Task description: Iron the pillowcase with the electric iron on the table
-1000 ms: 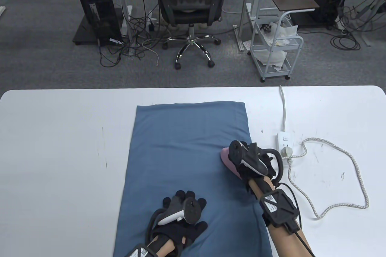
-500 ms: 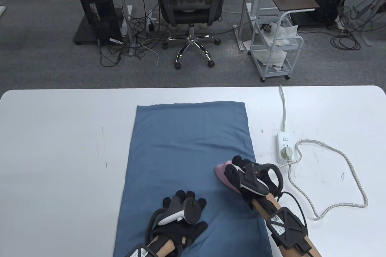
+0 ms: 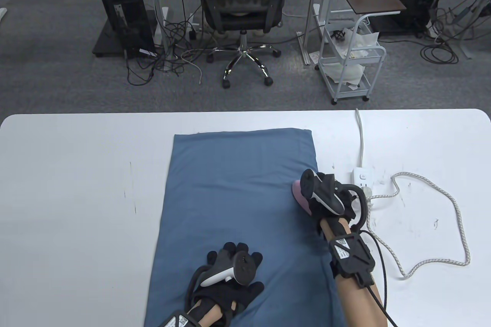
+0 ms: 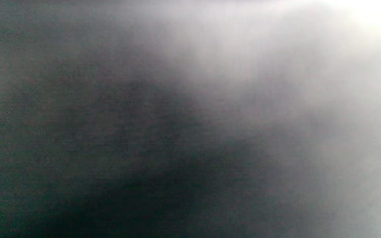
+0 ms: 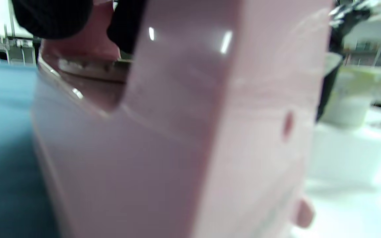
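Blue cloth is what we are working on: the pillowcase (image 3: 238, 204) lies flat in the middle of the white table (image 3: 76, 189), long way pointing away from us. We think it is soft and light, so it could slide or bunch up if nothing holds it down. Our left hand (image 3: 230, 277) rests on its near end with the fingers spread out flat, holding nothing, just pressing. The pink iron (image 3: 301, 196) sits at the right edge of the pillowcase, and our right hand (image 3: 326, 198) is wrapped around its top handle. We think the iron is hard, smooth and a bit heavy, and hot underneath, so the handle is the only safe place to hold. Its braided cord (image 3: 441, 227) loops over the table to the white power strip (image 3: 362, 181) just beside it. We cannot read any writing on the iron; the small labels on our wrist straps are too tiny to read.
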A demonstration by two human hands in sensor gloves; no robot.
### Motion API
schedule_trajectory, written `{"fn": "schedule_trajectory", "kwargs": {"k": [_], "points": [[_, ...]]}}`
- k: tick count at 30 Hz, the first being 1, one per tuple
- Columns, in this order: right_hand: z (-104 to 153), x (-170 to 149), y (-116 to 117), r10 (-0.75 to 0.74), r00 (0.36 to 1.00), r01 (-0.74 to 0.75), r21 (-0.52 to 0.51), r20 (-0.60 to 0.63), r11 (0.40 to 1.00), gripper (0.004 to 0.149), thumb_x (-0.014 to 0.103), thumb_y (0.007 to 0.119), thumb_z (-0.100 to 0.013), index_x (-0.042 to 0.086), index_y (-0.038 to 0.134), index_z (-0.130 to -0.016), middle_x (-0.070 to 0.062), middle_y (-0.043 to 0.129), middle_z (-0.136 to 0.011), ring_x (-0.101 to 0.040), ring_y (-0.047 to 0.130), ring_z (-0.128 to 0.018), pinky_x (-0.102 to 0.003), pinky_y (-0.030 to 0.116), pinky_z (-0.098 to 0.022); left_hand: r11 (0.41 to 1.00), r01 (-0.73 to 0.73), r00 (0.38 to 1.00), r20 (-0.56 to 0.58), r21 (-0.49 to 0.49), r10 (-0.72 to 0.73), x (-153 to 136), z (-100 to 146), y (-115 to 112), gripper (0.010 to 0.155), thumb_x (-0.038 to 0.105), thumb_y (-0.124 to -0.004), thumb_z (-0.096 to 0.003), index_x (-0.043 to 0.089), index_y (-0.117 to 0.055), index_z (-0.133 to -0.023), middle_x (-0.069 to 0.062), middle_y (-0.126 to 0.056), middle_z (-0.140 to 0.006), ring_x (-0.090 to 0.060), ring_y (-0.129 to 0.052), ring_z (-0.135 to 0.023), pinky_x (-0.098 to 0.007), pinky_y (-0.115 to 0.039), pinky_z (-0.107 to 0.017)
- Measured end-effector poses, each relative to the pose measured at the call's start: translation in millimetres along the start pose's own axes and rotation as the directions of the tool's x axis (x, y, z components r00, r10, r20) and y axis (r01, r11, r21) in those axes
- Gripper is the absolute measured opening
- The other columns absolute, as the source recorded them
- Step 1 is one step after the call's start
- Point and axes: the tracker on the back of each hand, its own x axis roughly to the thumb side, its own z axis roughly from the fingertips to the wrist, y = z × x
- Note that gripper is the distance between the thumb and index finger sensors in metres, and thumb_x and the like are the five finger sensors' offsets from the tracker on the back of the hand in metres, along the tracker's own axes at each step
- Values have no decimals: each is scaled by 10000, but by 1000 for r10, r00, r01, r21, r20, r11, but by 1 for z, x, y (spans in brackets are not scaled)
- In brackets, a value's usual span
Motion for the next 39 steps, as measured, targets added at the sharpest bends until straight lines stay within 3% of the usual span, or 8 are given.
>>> {"fn": "schedule_trajectory", "kwargs": {"k": [3, 12, 19, 22, 25, 31, 34, 39], "points": [[18, -10, -12, -185, 981, 188, -39, 55, 981, 622, 558, 704, -445, 161, 702, -924, 44, 935, -526, -89, 960, -323, -407, 882, -446, 1000, 0, 1000, 0, 0, 0, 0, 0, 0, 749, 647, -371, -500, 427, 160, -980, 21, 347, -995, -329, 354, -908, -665, 151, -597], [67, -10, -52, -272, 925, 315, -133, 267, 940, 626, 582, 700, -450, 163, 738, -913, 51, 952, -505, -80, 968, -300, -395, 895, -426, 1000, -1, 1000, 2, 0, 1, 0, 0, 0, 747, 647, -376, -502, 428, 155, -981, 22, 342, -997, -328, 351, -909, -664, 149, -597], [65, -13, -55, -336, 889, 386, -115, 311, 915, 626, 581, 710, -450, 161, 741, -914, 46, 954, -504, -84, 968, -298, -397, 894, -426, 1000, 6, 1000, 7, 31, -7, 1, 2, 4, 752, 639, -404, -503, 417, 111, -1004, 8, 295, -1024, -346, 302, -936, -676, 113, -618], [64, -14, -56, -315, 892, 370, -122, 325, 921, 623, 580, 709, -453, 161, 743, -914, 45, 956, -503, -83, 968, -298, -396, 894, -427, 993, 58, 998, 15, 104, -60, 4, 5, 16, 751, 639, -426, -501, 384, 3, -1061, -55, 144, -1112, -412, 131, -1023, -694, -33, -689], [63, -17, -58, -313, 890, 370, -127, 330, 920, 628, 580, 715, -449, 160, 743, -914, 41, 955, -503, -86, 968, -298, -399, 894, -426, 993, 28, 999, 15, 114, -30, 3, 1, 32, 751, 637, -431, -500, 388, 5, -1058, -49, 145, -1111, -400, 133, -1026, -690, -28, -692], [62, -21, -61, -285, 899, 347, -144, 334, 927, 623, 577, 717, -453, 158, 745, -914, 40, 957, -502, -87, 969, -298, -400, 894, -425, 990, -19, 999, -38, 140, 25, -10, -27, 75, 740, 635, -439, -499, 415, 5, -1049, -14, 138, -1116, -392, 139, -1025, -687, -36, -701], [62, -22, -60, -279, 901, 340, -142, 332, 930, 627, 578, 719, -450, 158, 746, -915, 40, 957, -503, -88, 969, -297, -400, 894, -425, 994, -18, 998, -62, 112, 26, -18, -43, 83, 736, 639, -440, -496, 433, 13, -1038, -1, 139, -1116, -386, 146, -1023, -689, -34, -698], [62, -22, -61, -281, 901, 341, -140, 329, 930, 626, 578, 720, -451, 158, 746, -915, 40, 957, -502, -88, 969, -297, -400, 895, -424, 996, -17, 996, -88, 83, 25, -28, -54, 76, 723, 643, -428, -492, 446, 13, -1030, 8, 150, -1107, -382, 154, -1017, -691, -20, -684]]}}
